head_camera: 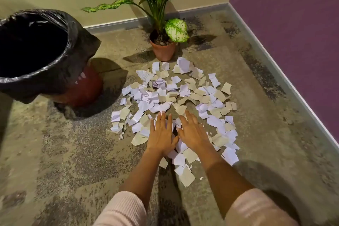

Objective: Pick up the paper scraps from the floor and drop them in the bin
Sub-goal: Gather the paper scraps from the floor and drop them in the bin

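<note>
**Gathering loose scraps before transfer to the bin**

Spreading across the mottled grey-and-beige carpet [55,152], the torn white and beige paper scraps [174,95] form one broad patch in the middle of the floor, reaching from the terracotta pot of the green leafy plant [163,49] at the far side to just in front of the person at the near side. The round red bin lined with a black plastic bag [36,51] stands to the left, near the patch, mouth open and unobstructed.

Both hands lie palm-down on the near part of the patch, side by side. The left hand [161,134] has its fingers extended and slightly spread; the right hand [192,132] is likewise flat and open. Neither pinches anything.

Handling notes:
- Scraps are probably very light, thin and limp; single pieces are likely to flutter or slip out.
- Carpet pile should resist sliding, so sweeping inward may snag edges.
- Recommended hold: rake pieces into a heap, then cup both hands under opposite sides and squeeze lightly.
</note>
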Tool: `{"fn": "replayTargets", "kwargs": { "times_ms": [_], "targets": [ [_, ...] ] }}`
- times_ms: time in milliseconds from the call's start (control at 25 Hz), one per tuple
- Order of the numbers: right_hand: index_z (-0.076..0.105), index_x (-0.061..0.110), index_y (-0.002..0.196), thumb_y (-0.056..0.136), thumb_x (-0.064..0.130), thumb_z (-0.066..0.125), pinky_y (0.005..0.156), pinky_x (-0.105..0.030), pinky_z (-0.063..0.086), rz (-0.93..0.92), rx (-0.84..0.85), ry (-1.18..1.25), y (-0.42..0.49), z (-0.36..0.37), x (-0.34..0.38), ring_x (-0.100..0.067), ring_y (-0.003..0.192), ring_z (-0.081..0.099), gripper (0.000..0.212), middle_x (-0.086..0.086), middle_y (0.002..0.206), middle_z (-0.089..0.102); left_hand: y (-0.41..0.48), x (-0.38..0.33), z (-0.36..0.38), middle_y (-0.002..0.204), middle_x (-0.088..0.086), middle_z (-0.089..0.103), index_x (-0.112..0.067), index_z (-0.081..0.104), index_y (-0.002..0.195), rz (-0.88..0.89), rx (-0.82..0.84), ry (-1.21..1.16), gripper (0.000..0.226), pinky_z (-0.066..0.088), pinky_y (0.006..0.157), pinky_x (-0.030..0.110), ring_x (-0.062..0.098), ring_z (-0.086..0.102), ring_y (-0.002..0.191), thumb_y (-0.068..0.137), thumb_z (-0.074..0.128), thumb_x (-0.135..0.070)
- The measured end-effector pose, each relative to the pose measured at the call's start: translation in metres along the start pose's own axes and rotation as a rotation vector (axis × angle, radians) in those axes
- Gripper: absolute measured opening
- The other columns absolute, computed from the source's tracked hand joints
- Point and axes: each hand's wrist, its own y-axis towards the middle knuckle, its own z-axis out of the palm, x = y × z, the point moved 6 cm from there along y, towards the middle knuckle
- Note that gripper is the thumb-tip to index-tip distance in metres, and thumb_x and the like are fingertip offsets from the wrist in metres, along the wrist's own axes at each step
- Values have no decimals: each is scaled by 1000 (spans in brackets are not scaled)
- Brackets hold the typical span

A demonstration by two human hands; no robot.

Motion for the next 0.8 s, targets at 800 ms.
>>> {"fn": "replayTargets", "kwargs": {
  "times_ms": [800],
  "targets": [
    [35,25,145,89,42,56,114,-50,24,64,64,-125,-59,38,-35,-34,146,10,62,-11,160,12,-83,-46,40,122,8,47,-17,40,136,415,5,214,97,23,108,54,29,44,114,70,33,-88]
  ]
}}
